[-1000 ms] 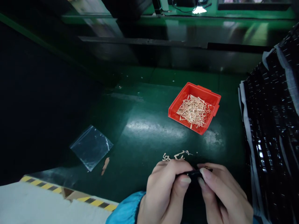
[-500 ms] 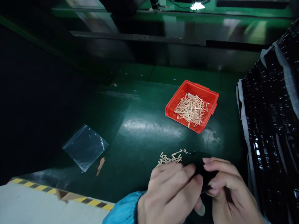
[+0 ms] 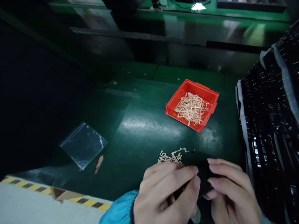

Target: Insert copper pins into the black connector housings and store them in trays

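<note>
My left hand (image 3: pixel 167 191), in a blue sleeve, is closed with its thumb and fingers on a dark flat piece (image 3: pixel 203 183). From the other side my right hand (image 3: pixel 235 189) grips the same piece with its fingertips. The piece is black against dark green, so its full shape cannot be made out. Just beyond my left hand lies a small pile of thin beige strips (image 3: pixel 169 157), partly covered by that hand. One strip with a dark end (image 3: pixel 183 150) sticks out to the right of the pile.
A red bin (image 3: pixel 171 109) holding many beige strips (image 3: pixel 191 109) stands on the green table (image 3: pixel 130 146). To the left lie a clear plastic bag (image 3: pixel 84 146) and a brown scrap (image 3: pixel 99 164). Stacked black trays (image 3: pixel 268 124) rise on the right. Yellow-black tape (image 3: pixel 25 186) marks the front edge.
My left fingers have shifted, and more of the black piece shows between the hands. My right hand's fingers have moved slightly along its edge. The bin and pile stay put.
</note>
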{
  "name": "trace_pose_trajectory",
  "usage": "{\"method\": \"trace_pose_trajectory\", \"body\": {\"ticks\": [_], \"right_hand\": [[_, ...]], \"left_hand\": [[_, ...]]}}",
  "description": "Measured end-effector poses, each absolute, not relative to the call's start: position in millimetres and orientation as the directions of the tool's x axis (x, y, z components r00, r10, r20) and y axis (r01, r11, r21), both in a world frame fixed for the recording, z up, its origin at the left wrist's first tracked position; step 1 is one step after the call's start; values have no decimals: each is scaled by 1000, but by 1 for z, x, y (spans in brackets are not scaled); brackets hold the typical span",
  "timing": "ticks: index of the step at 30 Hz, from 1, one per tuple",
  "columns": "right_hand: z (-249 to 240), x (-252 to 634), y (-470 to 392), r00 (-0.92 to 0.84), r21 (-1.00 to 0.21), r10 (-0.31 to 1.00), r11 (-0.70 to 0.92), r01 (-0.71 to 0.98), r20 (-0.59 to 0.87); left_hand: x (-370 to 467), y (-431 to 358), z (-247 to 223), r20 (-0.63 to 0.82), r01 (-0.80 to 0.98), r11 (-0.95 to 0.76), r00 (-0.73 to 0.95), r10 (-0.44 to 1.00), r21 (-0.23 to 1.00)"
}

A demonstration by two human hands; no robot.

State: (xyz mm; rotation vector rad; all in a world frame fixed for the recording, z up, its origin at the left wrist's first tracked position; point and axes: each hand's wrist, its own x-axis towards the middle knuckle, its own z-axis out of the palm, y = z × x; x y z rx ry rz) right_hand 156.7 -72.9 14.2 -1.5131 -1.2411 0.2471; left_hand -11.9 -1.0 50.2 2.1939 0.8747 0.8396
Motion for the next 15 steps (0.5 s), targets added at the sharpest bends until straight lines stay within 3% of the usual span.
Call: {"method": "trace_pose_trajectory", "body": {"ticks": [8,12,15], "right_hand": [[16,163,-76,346,-749,802,179,638,487],[24,172,-75,201,-612,790,259,747,580],[29,172,-74,132,-509,769,275,816,626]], "left_hand": [[1,2,50,409,330,-615,516,752,716],[12,4,48,532,266,-733,541,651,627],[17,0,46,555,249,-741,526,644,624]]}}
